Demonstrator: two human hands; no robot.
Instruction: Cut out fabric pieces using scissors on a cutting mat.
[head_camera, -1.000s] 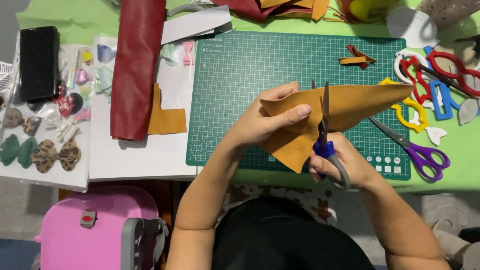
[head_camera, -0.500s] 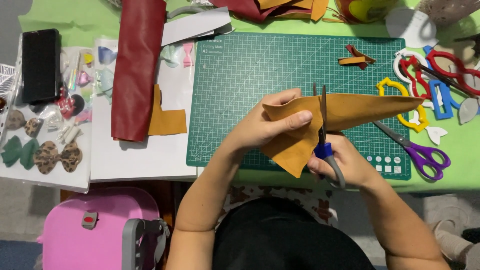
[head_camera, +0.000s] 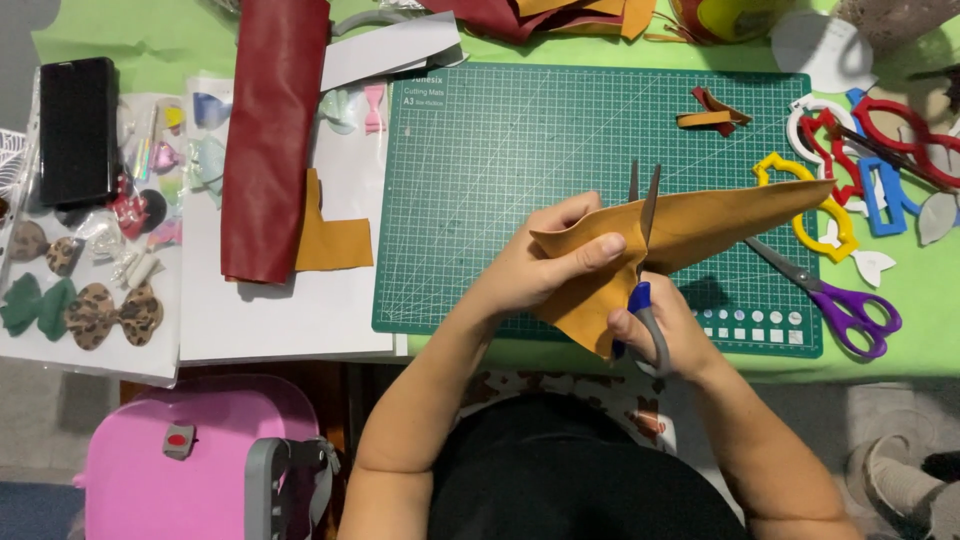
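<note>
My left hand (head_camera: 548, 262) pinches a tan piece of leather (head_camera: 700, 222) and holds it up over the green cutting mat (head_camera: 500, 160). The leather tapers to a point toward the right. My right hand (head_camera: 665, 328) grips blue-and-grey scissors (head_camera: 642, 250) by the handles. Their blades point away from me and stand apart, straddling the leather near its middle.
A dark red leather roll (head_camera: 270, 130) and a tan offcut (head_camera: 330, 240) lie left of the mat. Purple scissors (head_camera: 835, 295) and coloured plastic templates (head_camera: 850, 170) sit at the right. Bows (head_camera: 95, 310) and a black phone (head_camera: 75, 130) are far left. A pink case (head_camera: 190, 460) stands below the table.
The scissor blades have opened wider and moved a little left along the leather. My left hand has shifted its grip slightly; the leather stays raised over the mat.
</note>
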